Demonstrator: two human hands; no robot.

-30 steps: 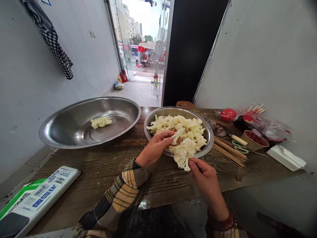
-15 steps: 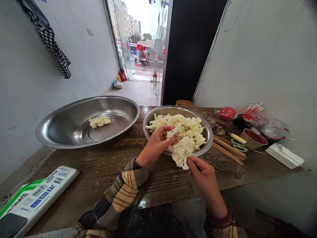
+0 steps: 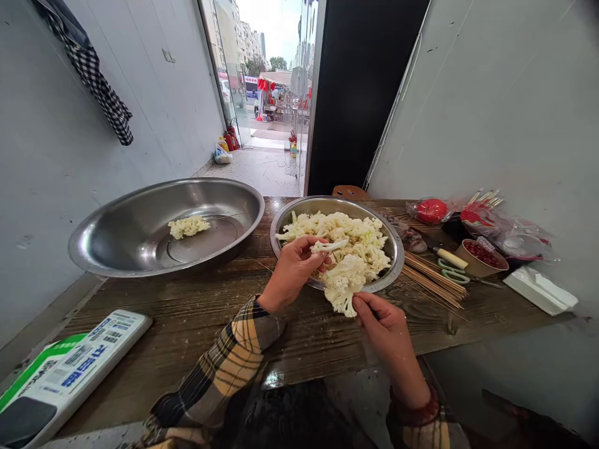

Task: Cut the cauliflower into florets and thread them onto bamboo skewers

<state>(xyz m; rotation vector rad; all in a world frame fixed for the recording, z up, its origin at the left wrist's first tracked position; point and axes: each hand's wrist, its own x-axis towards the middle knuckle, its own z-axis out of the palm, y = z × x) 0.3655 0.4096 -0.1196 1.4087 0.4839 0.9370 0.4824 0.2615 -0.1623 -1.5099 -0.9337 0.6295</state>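
Observation:
Over the near rim of a steel bowl (image 3: 395, 265) heaped with cauliflower florets (image 3: 369, 234), both my hands are at work. My left hand (image 3: 292, 271) is closed in a pinch around a small cauliflower floret (image 3: 330, 246), whose pale stem points to the right. Lower and to the right, my right hand (image 3: 386, 327) grips a larger cauliflower piece (image 3: 346, 284) by its stem between thumb and fingers. That piece hangs in front of the bowl's near edge, its head just below the left fingertips.
A wide steel basin (image 3: 116, 249) at left holds a cauliflower skewer (image 3: 188, 227). Right of the bowl lie bamboo skewers (image 3: 433, 280), green-handled scissors (image 3: 453, 272), a knife (image 3: 452, 259), a tub of red food (image 3: 482, 255) and a tissue pack (image 3: 540, 290). A white-and-green box (image 3: 88, 368) sits front left.
The small floret in my left hand has turned, so its stem now lies nearly level toward the right. My right hand keeps its hold on the larger piece, almost unmoved.

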